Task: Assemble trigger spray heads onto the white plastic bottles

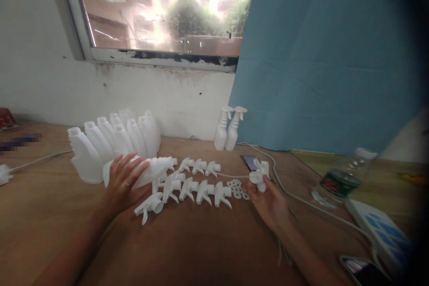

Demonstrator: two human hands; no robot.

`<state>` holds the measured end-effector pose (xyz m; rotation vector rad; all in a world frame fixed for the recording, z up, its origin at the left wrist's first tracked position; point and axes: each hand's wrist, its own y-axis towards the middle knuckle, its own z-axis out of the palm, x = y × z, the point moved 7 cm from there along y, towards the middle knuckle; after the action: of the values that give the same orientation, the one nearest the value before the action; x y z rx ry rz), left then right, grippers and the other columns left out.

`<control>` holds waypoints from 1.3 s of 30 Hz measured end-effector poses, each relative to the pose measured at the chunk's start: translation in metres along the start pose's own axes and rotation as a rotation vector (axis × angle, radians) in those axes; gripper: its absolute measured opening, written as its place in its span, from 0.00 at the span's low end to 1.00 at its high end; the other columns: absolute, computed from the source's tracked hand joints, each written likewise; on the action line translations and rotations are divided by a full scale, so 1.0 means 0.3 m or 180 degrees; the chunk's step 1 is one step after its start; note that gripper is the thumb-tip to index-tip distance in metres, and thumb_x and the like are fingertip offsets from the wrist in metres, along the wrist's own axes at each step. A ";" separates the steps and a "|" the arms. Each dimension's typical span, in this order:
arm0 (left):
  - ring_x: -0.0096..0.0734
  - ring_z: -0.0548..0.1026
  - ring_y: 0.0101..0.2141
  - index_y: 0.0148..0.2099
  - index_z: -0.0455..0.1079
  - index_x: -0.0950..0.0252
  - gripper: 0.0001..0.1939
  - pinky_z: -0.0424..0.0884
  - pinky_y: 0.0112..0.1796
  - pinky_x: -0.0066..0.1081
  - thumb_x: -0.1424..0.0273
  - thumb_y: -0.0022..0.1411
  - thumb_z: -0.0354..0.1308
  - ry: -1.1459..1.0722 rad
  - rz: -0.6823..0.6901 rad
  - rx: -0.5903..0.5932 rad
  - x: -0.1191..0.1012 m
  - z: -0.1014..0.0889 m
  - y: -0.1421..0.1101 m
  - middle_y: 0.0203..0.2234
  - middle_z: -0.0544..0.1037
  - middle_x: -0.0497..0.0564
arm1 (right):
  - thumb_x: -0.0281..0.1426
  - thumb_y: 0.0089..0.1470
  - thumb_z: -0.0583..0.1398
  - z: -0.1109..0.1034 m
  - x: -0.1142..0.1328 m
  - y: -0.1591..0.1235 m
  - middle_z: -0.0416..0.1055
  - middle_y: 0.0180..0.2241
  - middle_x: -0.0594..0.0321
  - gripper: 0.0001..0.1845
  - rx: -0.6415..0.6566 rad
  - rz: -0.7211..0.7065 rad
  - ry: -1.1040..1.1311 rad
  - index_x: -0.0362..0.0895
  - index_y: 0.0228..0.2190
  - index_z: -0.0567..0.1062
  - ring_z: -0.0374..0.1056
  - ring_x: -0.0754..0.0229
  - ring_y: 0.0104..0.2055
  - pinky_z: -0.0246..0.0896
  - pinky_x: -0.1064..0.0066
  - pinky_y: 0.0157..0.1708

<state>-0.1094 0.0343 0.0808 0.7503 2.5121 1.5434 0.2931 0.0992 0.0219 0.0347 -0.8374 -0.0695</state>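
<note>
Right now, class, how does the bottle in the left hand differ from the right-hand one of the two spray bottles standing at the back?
Pose: the held bottle is tipped over sideways, while the back spray bottle stands upright.
Support: the left hand grips the held bottle; the back spray bottle rests untouched on the table.
Place: the held bottle is nearer the camera than the back spray bottle.
Shared: both are white.

I can't read any words: the label (339,183) on the bottle (357,170) and the blue marks (384,228) on the white box (363,219) look blurry.
</note>
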 end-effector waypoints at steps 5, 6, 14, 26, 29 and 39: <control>0.52 0.64 0.56 0.62 0.57 0.59 0.35 0.54 0.57 0.57 0.67 0.54 0.65 -0.0200 0.0206 0.0166 -0.051 0.015 0.006 0.51 0.71 0.59 | 0.36 0.45 0.69 -0.003 -0.025 -0.001 0.76 0.29 0.67 0.10 0.0007 0.0034 -0.0152 0.46 0.29 0.76 0.72 0.63 0.29 0.71 0.70 0.34; 0.52 0.64 0.56 0.62 0.57 0.59 0.35 0.55 0.57 0.57 0.67 0.54 0.65 -0.0208 0.0220 0.0191 -0.053 0.015 0.007 0.51 0.71 0.59 | 0.36 0.46 0.68 0.001 -0.025 -0.001 0.76 0.29 0.66 0.10 0.0054 0.0013 -0.0228 0.46 0.29 0.76 0.71 0.63 0.28 0.71 0.70 0.32; 0.51 0.65 0.55 0.63 0.59 0.60 0.33 0.57 0.56 0.56 0.64 0.57 0.64 -0.0216 0.0393 0.0488 -0.073 0.024 0.004 0.52 0.71 0.59 | 0.36 0.50 0.66 0.022 -0.016 -0.013 0.76 0.29 0.64 0.07 0.0226 -0.0173 -0.0560 0.46 0.30 0.77 0.67 0.63 0.25 0.63 0.72 0.24; 0.48 0.61 0.58 0.64 0.58 0.68 0.27 0.50 0.60 0.55 0.62 0.66 0.53 -0.0225 0.1260 0.0877 -0.302 0.028 0.082 0.57 0.68 0.58 | 0.35 0.51 0.65 0.135 -0.137 -0.103 0.76 0.27 0.62 0.12 0.1122 -0.0063 -0.1601 0.43 0.36 0.72 0.70 0.57 0.29 0.62 0.64 0.37; 0.46 0.61 0.59 0.63 0.58 0.67 0.26 0.50 0.60 0.55 0.62 0.66 0.52 -0.0213 0.1514 0.1027 -0.354 0.045 0.123 0.58 0.67 0.57 | 0.35 0.52 0.64 0.150 -0.163 -0.121 0.76 0.31 0.59 0.14 0.1267 0.0042 -0.1557 0.43 0.39 0.71 0.71 0.55 0.31 0.62 0.65 0.33; 0.47 0.60 0.59 0.62 0.60 0.66 0.25 0.51 0.60 0.55 0.62 0.67 0.51 -0.0203 0.1500 0.1001 -0.414 0.093 0.096 0.58 0.66 0.58 | 0.36 0.50 0.65 0.142 -0.164 -0.134 0.76 0.34 0.59 0.20 0.1149 0.0064 -0.1921 0.43 0.44 0.71 0.72 0.55 0.32 0.65 0.64 0.35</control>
<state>0.0186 0.0107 0.0712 1.4988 2.6916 1.2014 0.2269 0.0626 0.0117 0.3588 -1.4456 0.0970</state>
